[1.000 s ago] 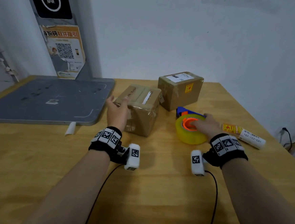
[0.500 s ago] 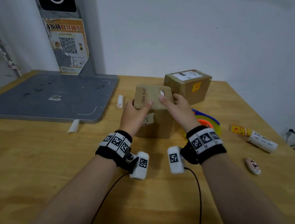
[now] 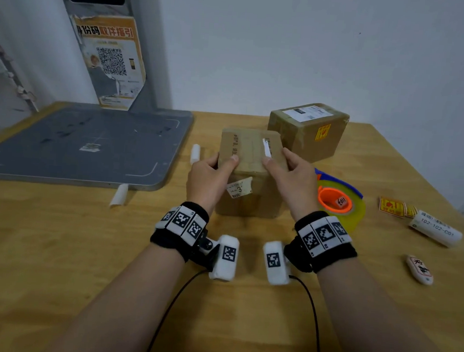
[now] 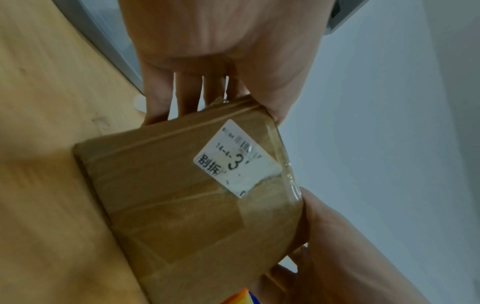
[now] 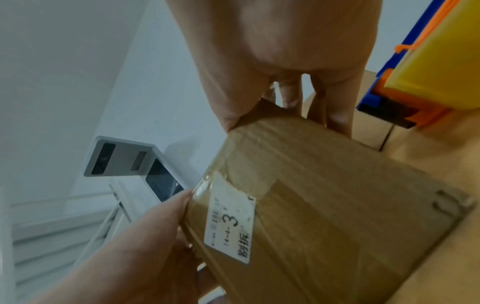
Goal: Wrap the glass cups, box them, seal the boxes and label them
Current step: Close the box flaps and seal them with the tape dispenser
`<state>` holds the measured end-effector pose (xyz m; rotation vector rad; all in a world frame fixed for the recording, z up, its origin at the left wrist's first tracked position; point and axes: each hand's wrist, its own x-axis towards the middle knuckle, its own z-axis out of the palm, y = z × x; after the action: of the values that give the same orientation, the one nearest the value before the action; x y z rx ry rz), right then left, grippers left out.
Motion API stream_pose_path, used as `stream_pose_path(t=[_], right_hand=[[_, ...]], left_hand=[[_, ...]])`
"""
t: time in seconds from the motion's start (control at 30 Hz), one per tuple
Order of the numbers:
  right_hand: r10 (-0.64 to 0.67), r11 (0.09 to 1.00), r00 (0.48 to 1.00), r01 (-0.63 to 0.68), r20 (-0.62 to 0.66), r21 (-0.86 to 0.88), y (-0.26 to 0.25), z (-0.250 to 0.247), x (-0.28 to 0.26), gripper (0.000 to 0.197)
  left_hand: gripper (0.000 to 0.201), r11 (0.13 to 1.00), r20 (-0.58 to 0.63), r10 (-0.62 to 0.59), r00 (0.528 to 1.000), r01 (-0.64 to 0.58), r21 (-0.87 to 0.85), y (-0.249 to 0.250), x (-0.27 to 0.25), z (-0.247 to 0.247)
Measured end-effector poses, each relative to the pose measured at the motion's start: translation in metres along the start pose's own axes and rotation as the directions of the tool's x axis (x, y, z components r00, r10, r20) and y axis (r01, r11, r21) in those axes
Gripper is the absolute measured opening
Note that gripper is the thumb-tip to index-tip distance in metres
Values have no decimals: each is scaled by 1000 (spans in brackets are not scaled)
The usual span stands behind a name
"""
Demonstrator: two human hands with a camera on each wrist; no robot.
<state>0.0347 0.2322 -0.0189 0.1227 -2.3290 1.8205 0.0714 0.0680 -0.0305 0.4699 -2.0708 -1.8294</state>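
A small taped cardboard box [image 3: 250, 155] stands on end on the wooden table, a torn white label [image 3: 238, 188] on its near face. My left hand [image 3: 211, 174] grips its left side, thumb on top, fingers down the far side [image 4: 182, 96]. My right hand [image 3: 289, 174] grips its right side, thumb on top near a white paper strip [image 3: 267, 148]. The same box [image 4: 197, 197] fills the left wrist view and shows in the right wrist view [image 5: 324, 205]. A second sealed box [image 3: 309, 132] with a shipping label stands behind it. No glass cups are visible.
A yellow tape dispenser [image 3: 340, 201] with an orange core lies just right of the box. Red-yellow stickers [image 3: 392, 207], a white label roll [image 3: 436, 228] and a small white item [image 3: 419, 269] lie further right. A grey scanner pad [image 3: 83, 144] covers the left. White paper scraps [image 3: 119, 194] lie near it.
My right hand left the tape dispenser and took the box's right side. The box was turned upright onto its end and now sits squarely between both hands.
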Motion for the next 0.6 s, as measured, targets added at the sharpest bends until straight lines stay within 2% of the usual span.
stream_pose_path(t=[0.1, 0.3, 0.33, 0.43, 0.6], right_hand=[[12, 1000, 1000, -12, -4, 14, 5, -3, 3, 61], [80, 990, 997, -78, -6, 119, 7, -3, 3, 46], [73, 989, 997, -71, -12, 128, 7, -1, 2, 44], [37, 989, 999, -32, -32, 142, 10, 4, 2, 42], [154, 939, 988, -143, -11, 312, 21, 12, 5, 45]], left_hand=[[56, 1000, -13, -15, 1000, 15, -18, 1, -4, -1], [64, 1000, -51, -29, 998, 29, -2, 0, -7, -1], [64, 1000, -57, -24, 998, 24, 6, 0, -8, 0], [42, 1000, -83, -2, 997, 4, 20, -1, -10, 2], [43, 996, -77, -46, 996, 41, -75, -9, -6, 3]])
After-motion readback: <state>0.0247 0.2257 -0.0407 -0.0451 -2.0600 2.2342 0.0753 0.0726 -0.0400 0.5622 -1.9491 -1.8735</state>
